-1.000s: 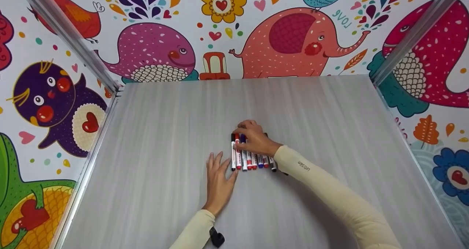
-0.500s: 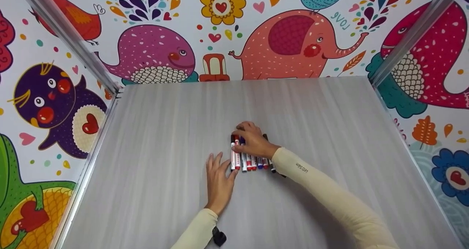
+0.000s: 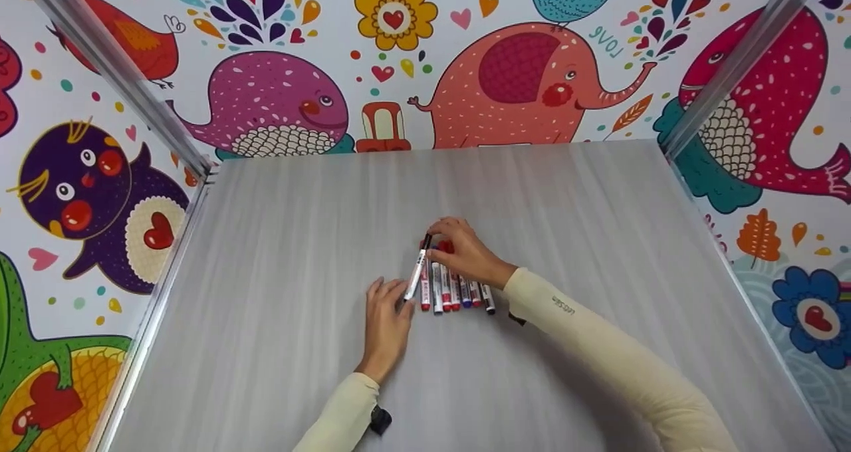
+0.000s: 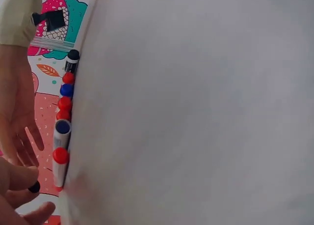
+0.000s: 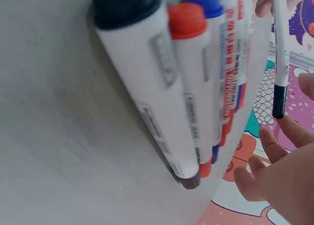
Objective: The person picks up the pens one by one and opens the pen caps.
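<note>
A white marker with a black cap (image 3: 419, 266) is raised at a slant over the left end of a row of markers (image 3: 455, 292). My left hand (image 3: 385, 326) pinches its lower end; in the left wrist view its black tip (image 4: 34, 186) shows between finger and thumb. Beside the cap is my right hand (image 3: 469, 252). In the right wrist view its index finger touches the cap's end, while the thumb stands apart and the other fingers spread. The row, with red, blue and black ends, lies side by side, partly behind the right hand.
The grey wood-grain table (image 3: 299, 239) carries the markers near its middle. Printed cartoon walls (image 3: 392, 60) and metal corner posts (image 3: 744, 66) border it at the back and sides. A black strap device (image 3: 380, 420) sits at the left wrist.
The black-capped marker has left the row's left end and now tilts between the hands. My left hand has gone from lying beside it to pinching its lower end.
</note>
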A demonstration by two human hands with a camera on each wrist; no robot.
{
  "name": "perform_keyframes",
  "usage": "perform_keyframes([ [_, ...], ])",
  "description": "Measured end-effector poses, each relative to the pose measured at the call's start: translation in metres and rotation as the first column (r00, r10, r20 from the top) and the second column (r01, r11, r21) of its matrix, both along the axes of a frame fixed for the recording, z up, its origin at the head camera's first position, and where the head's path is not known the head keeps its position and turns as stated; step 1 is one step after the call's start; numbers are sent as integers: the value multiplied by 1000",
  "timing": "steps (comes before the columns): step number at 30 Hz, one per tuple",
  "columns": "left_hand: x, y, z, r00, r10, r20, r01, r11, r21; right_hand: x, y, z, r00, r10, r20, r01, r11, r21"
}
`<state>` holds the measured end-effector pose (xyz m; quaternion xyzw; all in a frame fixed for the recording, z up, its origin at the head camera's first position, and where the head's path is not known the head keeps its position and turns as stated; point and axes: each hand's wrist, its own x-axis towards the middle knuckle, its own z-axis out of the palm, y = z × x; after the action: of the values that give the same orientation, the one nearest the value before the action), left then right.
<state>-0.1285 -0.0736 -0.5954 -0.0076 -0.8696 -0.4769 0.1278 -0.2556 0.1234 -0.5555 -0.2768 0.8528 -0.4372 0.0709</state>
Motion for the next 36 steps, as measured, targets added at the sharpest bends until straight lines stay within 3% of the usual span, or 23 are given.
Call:
perform_keyframes([
  [5,-10,-5,11,1000,-12,4,12,1000,28,8,13,11,995,-33,94,40,996,-83],
  [12,-22,-13,29,997,-66,32,63,994,85,22,30,25,971,-73,229,118,975,-187],
  [19,-30,-14,44,986,-165,12,164,983,85,34,50,32,969,-129,209,179,953,-245],
  [26,-32,-11,54,966,-259,16,257,962,89,45,66,33,963,-179,203,230,937,-263],
  [36,-31,-4,65,947,-320,34,318,947,42,58,82,34,969,-151,193,199,946,-258],
])
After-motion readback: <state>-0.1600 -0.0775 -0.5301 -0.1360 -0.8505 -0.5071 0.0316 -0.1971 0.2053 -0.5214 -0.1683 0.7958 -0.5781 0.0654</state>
